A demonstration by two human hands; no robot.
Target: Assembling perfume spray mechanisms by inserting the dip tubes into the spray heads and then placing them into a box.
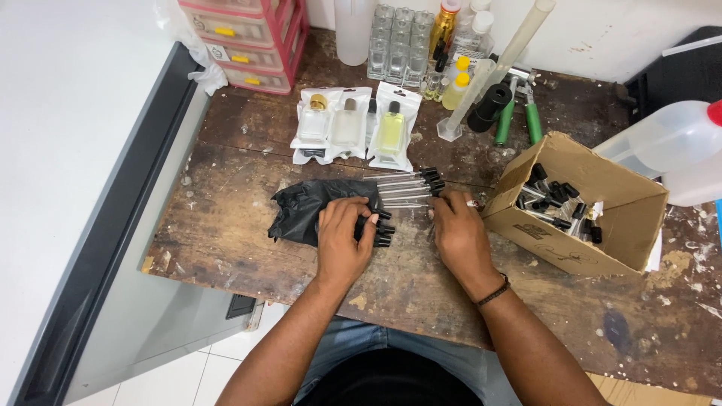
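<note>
Here a row of spray pumps (406, 188) is kept lined up on the surface (248, 225) between both hands: left hand (342, 237) flat and open over the black bag (304, 207), right hand (459, 229) open, fingertips squaring the caps.

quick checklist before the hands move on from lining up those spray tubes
1. Left hand rests on the tubes over the black bag: ok.
2. Right hand touches the row's end: ok.
3. Spray tubes lie parallel, black caps to the right: ok.
4. Cardboard box of spare sprayers stands open beside the right hand: ok.
5. Bagged perfume bottles lie apart from the row: ok.
6. Tube count: cannot tell.
</note>
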